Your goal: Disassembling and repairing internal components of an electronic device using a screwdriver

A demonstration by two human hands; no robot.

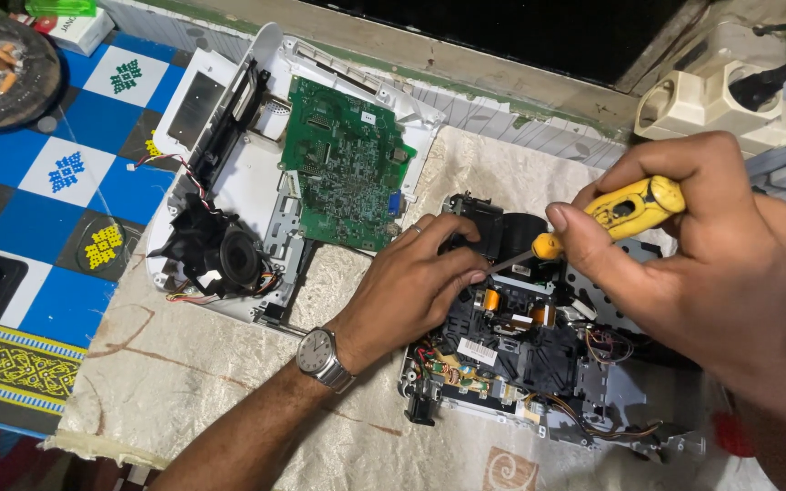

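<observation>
Right hand (711,264): fingers closed round the yellow handle of a screwdriver (625,211), thumb along the top; shaft slanting down and to the left.
Screwdriver tip: hidden behind the left fingertips, just over the black housing at the top of the opened device (520,345).
Left hand (416,282): palm down on the device's upper left corner, fingers curled and pressed on the black housing, gripping nothing loose; ring on one finger, wristwatch (320,356) on the wrist.
Opened device: lying on the cream cloth (229,382) at centre right of the bench; black frame, orange parts, coloured wires and a small white label exposed.
White casing half (229,173): on the cloth's upper left edge, well apart from the right hand, close to the left hand.
Green circuit board (347,164): resting tilted in the casing half.
Black fan unit (216,255): at the casing's lower left, red and white wires trailing from it.
Bench cover (11,155): blue, white and black chequered, at left.
Ashtray (2,73): top left corner, full.
Socket strip (711,91): beige, top right, a black plug in it.
</observation>
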